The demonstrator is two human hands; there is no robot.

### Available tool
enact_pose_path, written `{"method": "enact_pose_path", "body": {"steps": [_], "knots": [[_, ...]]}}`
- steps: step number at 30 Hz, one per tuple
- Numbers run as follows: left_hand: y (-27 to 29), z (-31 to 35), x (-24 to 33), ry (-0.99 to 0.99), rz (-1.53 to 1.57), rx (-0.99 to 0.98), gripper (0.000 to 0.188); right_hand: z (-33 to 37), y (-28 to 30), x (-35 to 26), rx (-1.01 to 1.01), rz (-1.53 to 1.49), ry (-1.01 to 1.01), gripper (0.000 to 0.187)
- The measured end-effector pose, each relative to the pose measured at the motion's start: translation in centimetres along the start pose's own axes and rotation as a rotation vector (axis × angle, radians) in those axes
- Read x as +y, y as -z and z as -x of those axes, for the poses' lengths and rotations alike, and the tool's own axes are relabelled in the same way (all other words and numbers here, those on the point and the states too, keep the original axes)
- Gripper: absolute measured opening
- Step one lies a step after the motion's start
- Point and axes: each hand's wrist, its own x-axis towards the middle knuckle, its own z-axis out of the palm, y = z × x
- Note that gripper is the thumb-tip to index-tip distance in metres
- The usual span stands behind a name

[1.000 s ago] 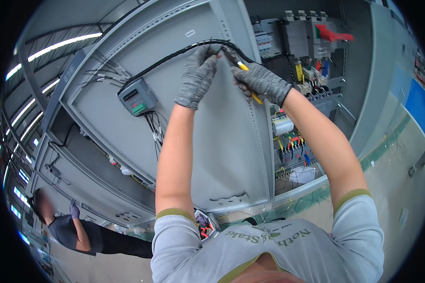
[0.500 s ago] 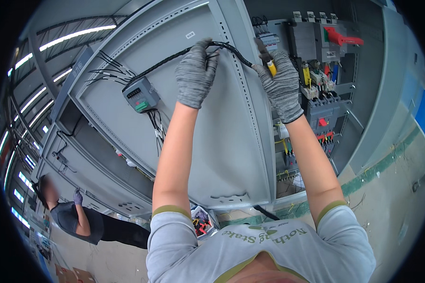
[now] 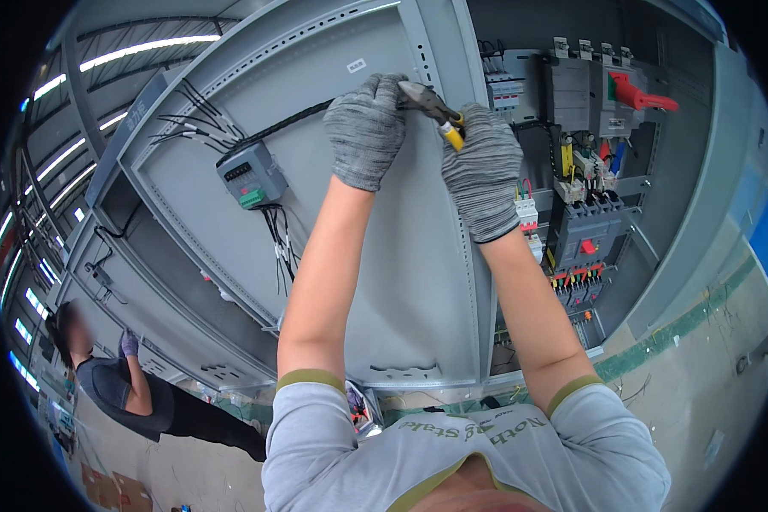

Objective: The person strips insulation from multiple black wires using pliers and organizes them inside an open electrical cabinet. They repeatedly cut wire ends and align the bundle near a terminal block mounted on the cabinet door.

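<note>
My left hand point(image 3: 365, 132), in a grey knitted glove, is closed around the black cable bundle point(image 3: 292, 121) that runs across the upper part of the grey cabinet door point(image 3: 410, 282). In my gloved right hand point(image 3: 485, 175) is a pair of pliers point(image 3: 431, 102) with yellow-and-black handles. Its jaws point left and reach the fingertips of my left hand, by the door's perforated edge strip. What lies between the jaws, if anything, I cannot make out. The bundle leads left to a small grey meter box point(image 3: 254, 173), where loose black wires with white sleeves fan out.
Right of the door, the open cabinet holds a large breaker with a red handle point(image 3: 640, 94) and a smaller breaker point(image 3: 587, 230). Another person point(image 3: 136, 388) stands at a further panel at lower left. A bin of coloured parts point(image 3: 363, 410) is below the door.
My right hand has moved left with the pliers, from the cabinet's edge to beside my left hand. The pliers' jaws have swung from pointing up to pointing left.
</note>
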Motion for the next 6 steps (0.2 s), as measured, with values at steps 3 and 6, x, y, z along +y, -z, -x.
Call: {"method": "enact_pose_path", "body": {"steps": [3, 6], "knots": [[-0.2, -0.4, 0.6, 0.064, 0.095, -0.006, 0.026, 0.1, -0.6, -0.7, -0.028, 0.052, 0.025, 0.021], [-0.5, -0.5, 1.2, 0.115, 0.166, -0.037, 0.022, -0.1, -1.3, -1.7, -0.057, 0.147, 0.031, 0.025]]}}
